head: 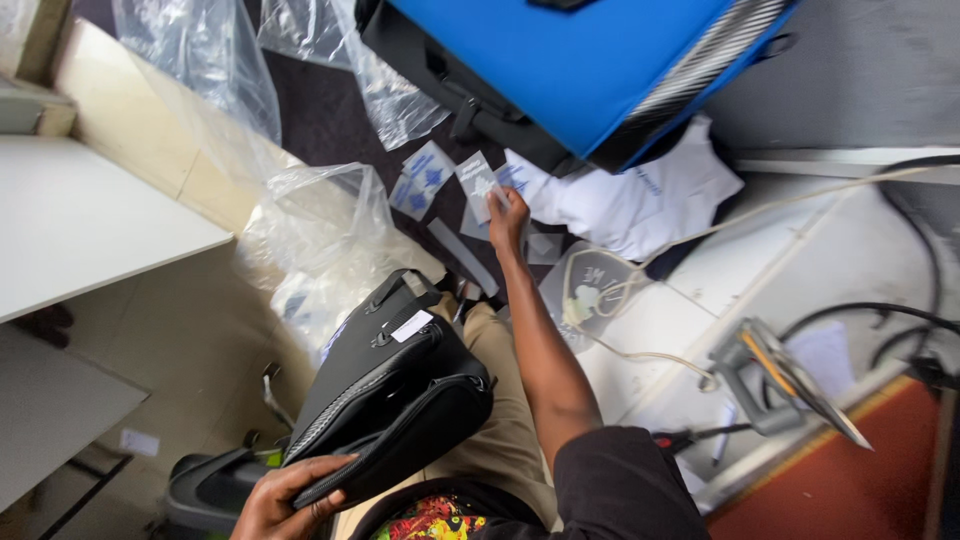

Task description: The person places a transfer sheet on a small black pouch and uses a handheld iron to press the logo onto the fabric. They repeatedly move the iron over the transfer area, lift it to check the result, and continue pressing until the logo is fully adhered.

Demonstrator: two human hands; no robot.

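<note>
While left hand [290, 500] grips black bag [395, 395], right hand [507, 215] pinches clear packet [478, 185]

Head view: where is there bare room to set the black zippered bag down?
Bare: the white tabletop left of the black zippered bag in the left hand. Crowded: around the right hand, small clear packets, crumpled clear plastic bags and white cloth under the blue case.

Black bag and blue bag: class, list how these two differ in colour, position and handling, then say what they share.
The black bag is black and rests on the person's lap; the blue bag is bright blue with black trim and lies farther off on the floor. The left hand grips the black bag's edge; no hand touches the blue bag, and the right hand holds a small packet near it. Both are soft fabric bags.
</note>
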